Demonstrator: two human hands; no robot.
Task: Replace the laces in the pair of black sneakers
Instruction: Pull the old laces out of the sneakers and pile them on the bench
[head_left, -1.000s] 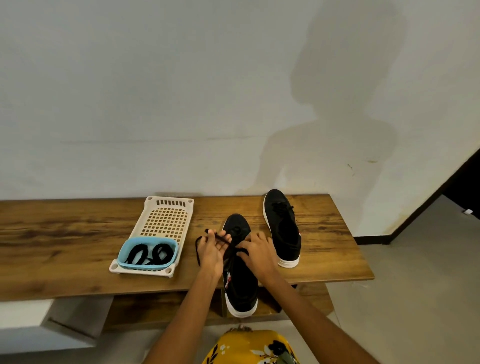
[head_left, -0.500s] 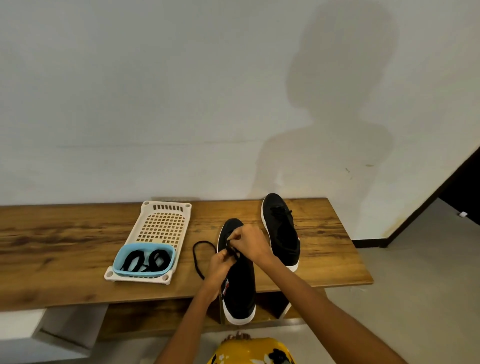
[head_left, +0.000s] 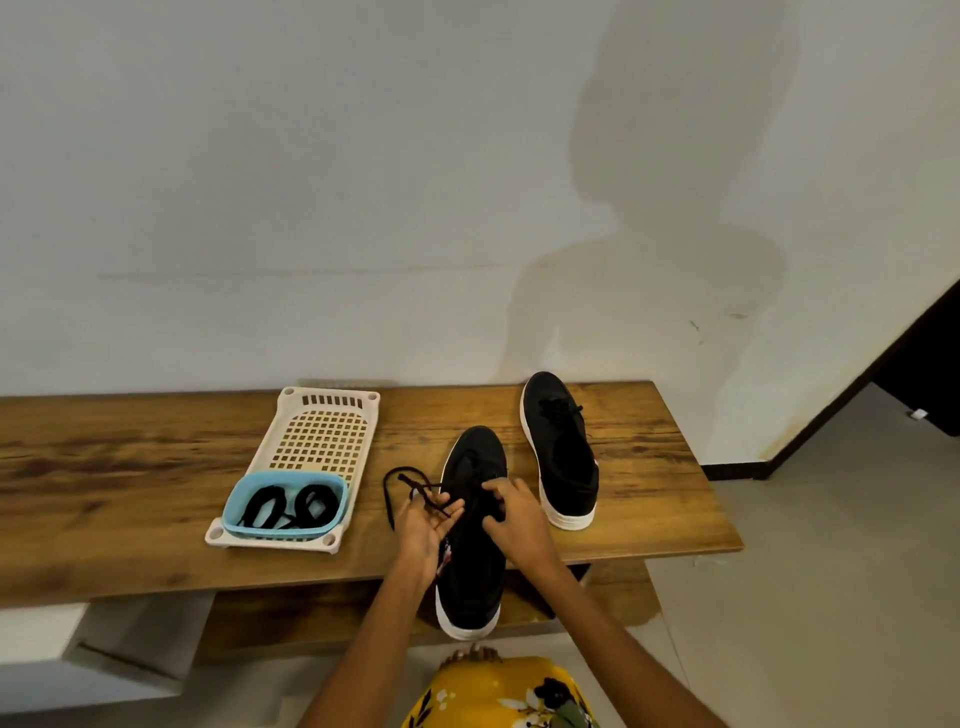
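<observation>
Two black sneakers with white soles lie on the wooden bench (head_left: 130, 483). The near sneaker (head_left: 471, 571) points away from me, its heel hanging over the front edge. My left hand (head_left: 423, 525) holds a loose black lace (head_left: 400, 480) that loops out to the left of this shoe. My right hand (head_left: 511, 512) sits on the shoe's eyelet area, fingers curled and pinching the lace there. The second sneaker (head_left: 563, 457) lies further right and back, still laced. A blue bowl (head_left: 283, 506) holds coiled black laces (head_left: 291, 504).
The blue bowl stands in the near end of a cream perforated plastic tray (head_left: 324, 441) left of the shoes. A white wall rises behind the bench. Grey floor and a dark doorway (head_left: 924, 374) lie to the right. Yellow floral clothing (head_left: 504, 693) shows at the bottom.
My left hand has moved out to the left and turned palm up with the lace across it. My right hand has slid back down the shoe's eyelets. The lace loop lies wider.
</observation>
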